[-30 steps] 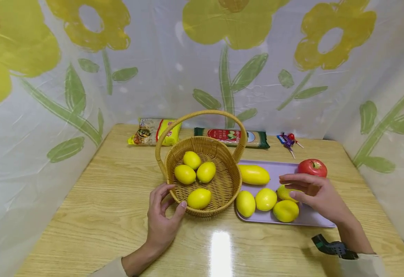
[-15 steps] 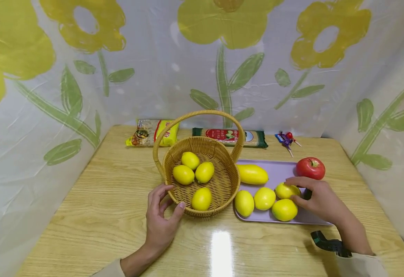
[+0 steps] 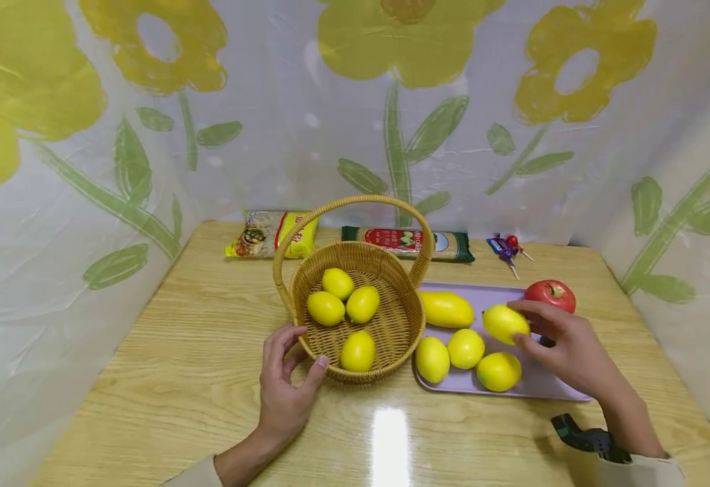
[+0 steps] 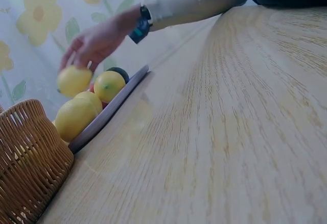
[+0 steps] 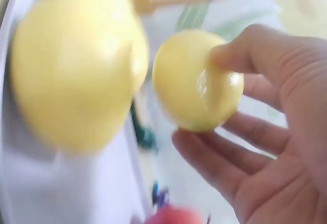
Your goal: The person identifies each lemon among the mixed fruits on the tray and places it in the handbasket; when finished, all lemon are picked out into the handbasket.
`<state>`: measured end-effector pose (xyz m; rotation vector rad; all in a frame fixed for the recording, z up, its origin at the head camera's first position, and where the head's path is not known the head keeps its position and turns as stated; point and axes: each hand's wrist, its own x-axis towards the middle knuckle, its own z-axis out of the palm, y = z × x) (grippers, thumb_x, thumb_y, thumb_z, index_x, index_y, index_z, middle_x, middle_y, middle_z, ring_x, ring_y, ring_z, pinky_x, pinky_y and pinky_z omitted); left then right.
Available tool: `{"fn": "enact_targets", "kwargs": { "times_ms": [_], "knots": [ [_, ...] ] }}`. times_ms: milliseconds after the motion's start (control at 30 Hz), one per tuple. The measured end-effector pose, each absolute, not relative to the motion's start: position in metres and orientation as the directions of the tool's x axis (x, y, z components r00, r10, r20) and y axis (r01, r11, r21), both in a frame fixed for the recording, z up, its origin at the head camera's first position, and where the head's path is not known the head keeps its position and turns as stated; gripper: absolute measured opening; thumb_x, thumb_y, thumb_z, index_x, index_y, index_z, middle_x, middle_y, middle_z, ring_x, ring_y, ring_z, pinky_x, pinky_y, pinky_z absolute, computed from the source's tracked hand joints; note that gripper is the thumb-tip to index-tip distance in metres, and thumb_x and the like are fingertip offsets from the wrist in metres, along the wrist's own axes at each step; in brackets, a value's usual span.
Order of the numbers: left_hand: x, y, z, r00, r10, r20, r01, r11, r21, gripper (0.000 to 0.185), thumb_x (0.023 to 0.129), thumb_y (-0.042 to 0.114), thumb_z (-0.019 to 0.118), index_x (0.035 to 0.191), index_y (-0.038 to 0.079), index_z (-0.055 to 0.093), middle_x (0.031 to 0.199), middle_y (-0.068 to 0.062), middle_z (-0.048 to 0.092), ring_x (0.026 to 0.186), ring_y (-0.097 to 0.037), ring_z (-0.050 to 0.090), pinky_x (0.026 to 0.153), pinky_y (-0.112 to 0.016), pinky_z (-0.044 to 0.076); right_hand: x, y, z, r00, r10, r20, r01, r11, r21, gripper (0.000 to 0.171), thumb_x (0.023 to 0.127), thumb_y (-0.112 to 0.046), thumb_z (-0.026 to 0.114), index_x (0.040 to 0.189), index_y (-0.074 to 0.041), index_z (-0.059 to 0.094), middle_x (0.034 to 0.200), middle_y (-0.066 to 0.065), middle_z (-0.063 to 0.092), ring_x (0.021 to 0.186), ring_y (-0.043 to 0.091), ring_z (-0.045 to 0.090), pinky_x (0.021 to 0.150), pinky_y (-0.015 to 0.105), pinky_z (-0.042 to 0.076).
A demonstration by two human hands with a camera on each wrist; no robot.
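Note:
In the head view, my right hand (image 3: 564, 341) pinches a lemon (image 3: 506, 324) between thumb and fingers, raised above the lilac tray (image 3: 552, 387). The right wrist view shows the same lemon (image 5: 191, 81) at the fingertips. Three more lemons lie along the tray's front, one being this lemon (image 3: 498, 372). My left hand (image 3: 288, 382) holds the front left rim of the wicker basket (image 3: 400, 352), its thumb and fingertips at the edge. Several lemons rest inside the basket, including a lemon (image 3: 358, 351) near the front.
On the tray also lie a yellow oblong fruit (image 3: 446, 309), a red tomato-like fruit (image 3: 551, 295) and a dark item (image 3: 546, 341) partly hidden by my hand. Behind are a yellow food bag (image 3: 272, 234), a green-ended packet (image 3: 452, 246) and lollipops (image 3: 506, 250). The basket's handle (image 3: 355, 199) arches high.
My right hand reached down to the back lemon on the tray, took hold of it and lifted it. The front lemon in the basket rolled slightly and settled. My left hand stayed at the rim.

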<state>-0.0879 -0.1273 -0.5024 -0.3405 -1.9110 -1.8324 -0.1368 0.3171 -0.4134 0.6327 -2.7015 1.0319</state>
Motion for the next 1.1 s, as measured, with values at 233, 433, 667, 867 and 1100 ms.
{"fn": "enact_targets", "kwargs": {
  "times_ms": [233,433,667,867,1100],
  "knots": [
    [-0.087,-0.127,-0.501,-0.862,-0.141,0.488,0.482,0.078,0.873,0.056,0.094,-0.009,0.074,0.146,-0.009,0.054,0.151,-0.034,0.037,0.137,-0.042,0.051,0.111,-0.029,0.059,-0.146,0.275,-0.390,-0.832,-0.478,0.282,-0.503,0.436,-0.746,0.049,0.096,0.001,0.081,0.140,-0.018,0.071,0.140,0.002,0.073,0.124,0.008,0.070,0.103,0.018,0.060],
    [-0.087,-0.128,-0.502,-0.860,-0.141,0.490,0.483,0.082,0.872,0.055,0.094,-0.008,0.074,0.146,-0.007,0.055,0.151,-0.031,0.039,0.138,-0.039,0.052,0.111,-0.029,0.059,-0.165,0.216,-0.385,-0.746,-0.626,0.227,-0.568,0.421,-0.707,0.042,0.099,-0.012,0.083,0.138,-0.022,0.074,0.140,-0.004,0.074,0.122,0.011,0.070,0.103,0.032,0.064],
    [-0.085,-0.129,-0.504,-0.872,-0.146,0.467,0.458,0.093,0.884,0.056,0.094,-0.007,0.075,0.146,-0.011,0.053,0.152,-0.030,0.039,0.140,-0.040,0.051,0.112,-0.029,0.058,-0.169,0.148,-0.384,-0.602,-0.788,0.130,-0.679,0.418,-0.603,0.037,0.101,-0.021,0.078,0.138,-0.019,0.075,0.137,-0.007,0.075,0.114,0.010,0.070,0.095,0.035,0.064],
    [-0.085,-0.130,-0.502,-0.892,-0.156,0.425,0.414,0.102,0.905,0.058,0.093,-0.006,0.077,0.146,-0.007,0.055,0.155,-0.024,0.040,0.142,-0.039,0.050,0.114,-0.031,0.057,-0.160,0.114,-0.395,-0.551,-0.825,0.130,-0.692,0.364,-0.624,0.038,0.103,-0.022,0.077,0.140,-0.016,0.074,0.140,-0.008,0.074,0.132,0.009,0.067,0.112,0.036,0.059],
    [-0.088,-0.129,-0.504,-0.865,-0.146,0.481,0.470,0.100,0.877,0.056,0.093,-0.007,0.076,0.144,-0.009,0.055,0.152,-0.024,0.043,0.138,-0.042,0.051,0.110,-0.030,0.059,-0.150,0.147,-0.401,-0.611,-0.754,0.240,-0.586,0.228,-0.778,0.036,0.101,-0.015,0.080,0.137,-0.018,0.076,0.141,-0.001,0.075,0.135,0.014,0.068,0.115,0.037,0.058]
  ]
}}
